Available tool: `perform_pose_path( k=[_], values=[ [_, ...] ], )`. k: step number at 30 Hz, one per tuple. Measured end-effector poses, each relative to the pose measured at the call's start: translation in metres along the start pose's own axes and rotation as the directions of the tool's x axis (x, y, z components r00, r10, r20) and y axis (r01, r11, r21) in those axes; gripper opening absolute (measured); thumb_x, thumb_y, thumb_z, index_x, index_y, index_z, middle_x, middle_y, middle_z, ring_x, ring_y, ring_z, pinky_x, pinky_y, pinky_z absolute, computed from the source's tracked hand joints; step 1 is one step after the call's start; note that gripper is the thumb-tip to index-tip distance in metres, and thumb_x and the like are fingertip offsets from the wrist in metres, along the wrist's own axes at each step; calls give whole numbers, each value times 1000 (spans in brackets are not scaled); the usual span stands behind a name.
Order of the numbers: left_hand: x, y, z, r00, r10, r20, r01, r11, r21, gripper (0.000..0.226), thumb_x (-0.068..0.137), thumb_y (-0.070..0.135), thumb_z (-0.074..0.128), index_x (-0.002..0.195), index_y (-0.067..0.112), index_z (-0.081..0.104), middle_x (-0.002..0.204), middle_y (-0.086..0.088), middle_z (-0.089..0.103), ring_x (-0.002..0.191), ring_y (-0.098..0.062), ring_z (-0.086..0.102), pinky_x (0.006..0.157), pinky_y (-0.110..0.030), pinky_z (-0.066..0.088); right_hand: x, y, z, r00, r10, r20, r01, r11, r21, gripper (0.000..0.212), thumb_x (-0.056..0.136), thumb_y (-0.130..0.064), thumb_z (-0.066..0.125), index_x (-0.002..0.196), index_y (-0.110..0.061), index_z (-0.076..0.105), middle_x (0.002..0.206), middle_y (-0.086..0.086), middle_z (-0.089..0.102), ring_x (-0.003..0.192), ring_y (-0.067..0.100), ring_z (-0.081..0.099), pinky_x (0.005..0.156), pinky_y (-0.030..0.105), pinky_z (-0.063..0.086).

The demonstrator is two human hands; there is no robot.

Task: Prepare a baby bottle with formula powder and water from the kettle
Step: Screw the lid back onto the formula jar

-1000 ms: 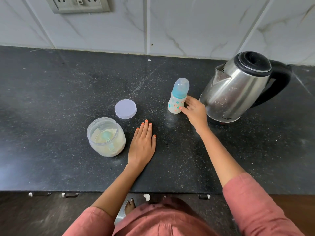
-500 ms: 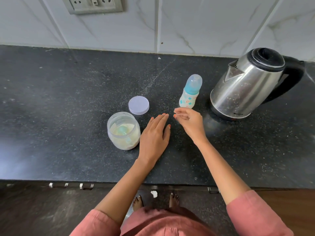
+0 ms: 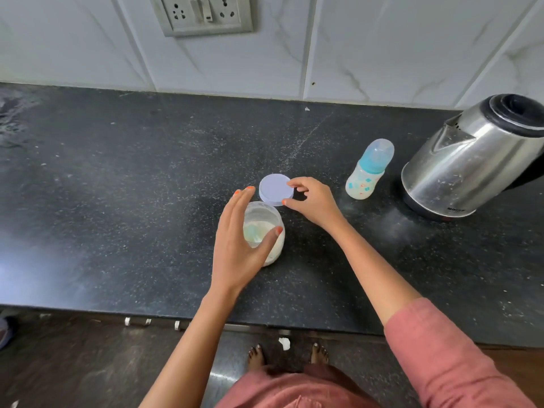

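Countertop (image 3: 117, 201): dark speckled stone, carrying every item below.
Formula jar (image 3: 277, 249): clear, uncapped, upright near the front edge; white powder inside with a pale teal scoop (image 3: 252, 232) sunk in it.
Lid (image 3: 275, 189): lilac disc, flat on the stone just behind the jar.
Baby bottle (image 3: 368, 172): upright, teal collar under a clear cap, standing between lid and kettle, untouched.
Kettle (image 3: 471, 166): steel body, black top, far right, spout facing the bottle.
Left hand (image 3: 235, 245): fingers straight and close together along the jar's left side, thumb spread wide across its near rim; firm contact cannot be told.
Right hand (image 3: 315, 201): forefinger and thumb curled, pinching the lid's right edge.
Socket plate (image 3: 206, 13): on the tiled wall behind.
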State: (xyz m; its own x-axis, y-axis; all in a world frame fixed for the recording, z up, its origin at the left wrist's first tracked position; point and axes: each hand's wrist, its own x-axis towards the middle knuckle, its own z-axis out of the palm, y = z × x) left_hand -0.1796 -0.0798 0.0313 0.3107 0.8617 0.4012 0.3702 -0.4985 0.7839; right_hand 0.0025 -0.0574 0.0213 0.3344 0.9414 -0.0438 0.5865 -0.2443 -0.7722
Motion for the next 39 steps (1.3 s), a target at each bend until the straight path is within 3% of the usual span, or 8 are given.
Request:
perform_pose_path(
  k=[4, 9, 13, 18, 29, 35, 39],
  values=[
    [-2, -18, -6, 981, -142, 135, 156, 983, -99, 85, 63, 55, 65, 135, 37, 23, 141, 19, 28, 135, -3, 23, 110, -21, 21, 28, 3, 18, 994, 34, 101, -16, 985, -169, 67, 74, -28, 73, 133, -14, 43, 139, 9, 43, 129, 27, 36, 104, 38, 33],
    [-3, -31, -6, 954, -185, 235, 237, 947, -219, 102, 51, 56, 73, 137, 30, 25, 142, 14, 32, 130, 5, 29, 105, -9, 24, 44, 3, 35, 993, 40, 113, -8, 962, -273, 80, 73, -31, 74, 139, -17, 32, 145, 9, 31, 134, 30, 27, 108, 41, 27],
    [-6, -38, -4, 937, -203, 283, 275, 930, -244, 100, 49, 56, 75, 133, 33, 29, 141, 8, 38, 128, 4, 35, 101, -7, 27, 46, 2, 40, 995, 38, 96, -5, 949, -317, 77, 73, -31, 73, 138, -17, 34, 146, 7, 29, 133, 29, 26, 107, 42, 29],
    [-7, -40, -6, 937, -200, 287, 275, 929, -248, 93, 52, 52, 76, 131, 21, 39, 132, 8, 47, 121, 4, 41, 97, -7, 30, 47, 6, 45, 993, 43, 107, -16, 971, -238, 69, 76, -26, 72, 135, -13, 39, 145, 5, 29, 134, 25, 24, 106, 37, 29],
    [-8, -38, -5, 940, -201, 277, 274, 927, -256, 80, 54, 49, 75, 124, 39, 37, 127, 20, 45, 118, 11, 39, 93, -2, 27, 16, -39, -3, 995, -21, -94, 19, 1000, -19, 56, 68, -25, 79, 120, -15, 58, 133, 3, 49, 119, 16, 46, 97, 27, 37],
    [-7, -35, -5, 937, -215, 276, 289, 921, -263, 75, 52, 48, 76, 117, 49, 37, 122, 24, 47, 114, 12, 42, 90, -2, 31, -44, -75, -32, 997, -44, 67, 39, 997, 67, 53, 66, -30, 80, 115, -25, 60, 117, -12, 50, 109, 3, 47, 92, 21, 42],
    [-8, -35, -6, 921, -259, 293, 345, 890, -299, 76, 49, 48, 76, 114, 51, 38, 119, 21, 49, 109, 11, 48, 83, -4, 38, -68, -79, -16, 979, -115, 165, 119, 993, -15, 55, 63, -24, 83, 114, -20, 63, 124, -4, 52, 110, 3, 46, 90, 4, 31]
  ],
)
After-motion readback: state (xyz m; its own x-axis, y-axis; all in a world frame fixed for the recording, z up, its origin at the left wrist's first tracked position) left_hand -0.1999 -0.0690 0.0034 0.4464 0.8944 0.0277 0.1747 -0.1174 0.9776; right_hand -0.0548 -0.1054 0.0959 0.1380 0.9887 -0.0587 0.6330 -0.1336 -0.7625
